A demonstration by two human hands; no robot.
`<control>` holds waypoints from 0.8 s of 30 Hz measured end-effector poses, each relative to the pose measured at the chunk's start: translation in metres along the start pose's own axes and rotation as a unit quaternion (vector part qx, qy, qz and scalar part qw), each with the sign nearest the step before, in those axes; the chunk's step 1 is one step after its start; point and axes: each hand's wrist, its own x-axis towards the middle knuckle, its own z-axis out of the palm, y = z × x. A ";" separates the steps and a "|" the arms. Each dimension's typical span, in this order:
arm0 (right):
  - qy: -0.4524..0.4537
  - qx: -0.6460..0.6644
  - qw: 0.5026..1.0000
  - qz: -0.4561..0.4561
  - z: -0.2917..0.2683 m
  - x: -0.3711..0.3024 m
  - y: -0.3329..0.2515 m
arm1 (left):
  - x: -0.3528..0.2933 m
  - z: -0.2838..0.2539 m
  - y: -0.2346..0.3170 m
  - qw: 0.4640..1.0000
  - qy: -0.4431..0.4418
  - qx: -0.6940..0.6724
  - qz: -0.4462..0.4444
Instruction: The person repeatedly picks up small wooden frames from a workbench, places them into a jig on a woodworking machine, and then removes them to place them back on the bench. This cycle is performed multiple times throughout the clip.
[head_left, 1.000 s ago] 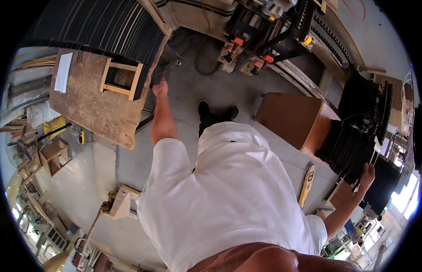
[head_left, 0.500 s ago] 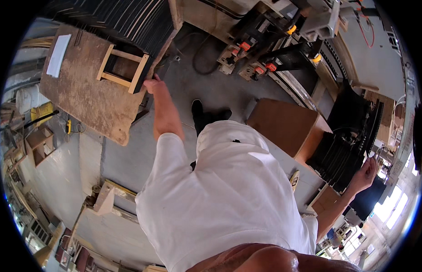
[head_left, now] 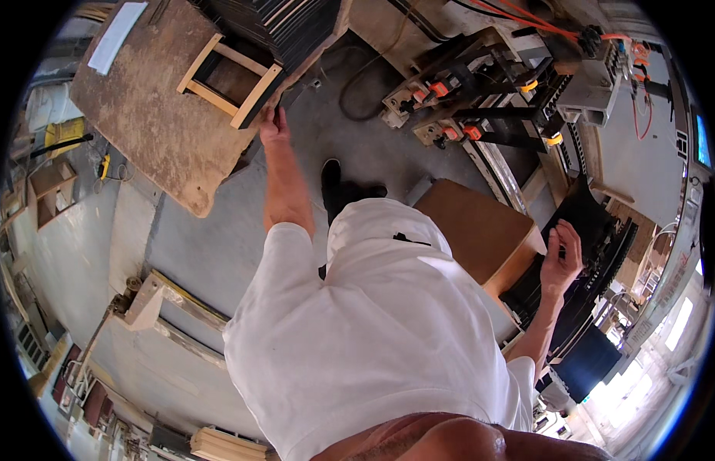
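Right hand (head_left: 561,261), half-open, has been brought within reach of brown box (head_left: 473,223), centre right; left hand (head_left: 275,131), near wooden frame (head_left: 257,97), cannot be read.

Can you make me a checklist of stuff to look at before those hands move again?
1. Left hand is free: ok, nothing seen in it.
2. Left hand touches the brown table: cannot tell; it is right by the edge.
3. Wooden frame lies on the table: ok, near that edge.
4. Right hand is free: ok, it looks empty, fingers loosely curled.
5. Right hand touches the black stack: cannot tell; it is in front of it in this view.
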 end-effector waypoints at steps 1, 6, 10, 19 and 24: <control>-0.010 -0.004 1.000 -0.006 0.005 -0.001 0.002 | -0.001 0.000 0.001 1.000 -0.016 -0.001 -0.008; -0.038 0.017 0.999 -0.005 0.024 0.000 0.003 | 0.002 -0.008 0.005 0.998 -0.021 0.056 -0.015; -0.078 0.060 0.995 0.006 0.044 -0.001 -0.009 | -0.014 -0.021 0.006 0.984 0.013 0.170 -0.052; -0.242 0.140 0.958 0.069 0.115 -0.031 -0.018 | -0.160 -0.104 -0.017 0.918 -0.055 0.352 -0.173; -0.344 0.141 0.928 0.029 0.191 -0.020 -0.006 | -0.227 -0.091 -0.003 0.864 -0.136 0.441 -0.204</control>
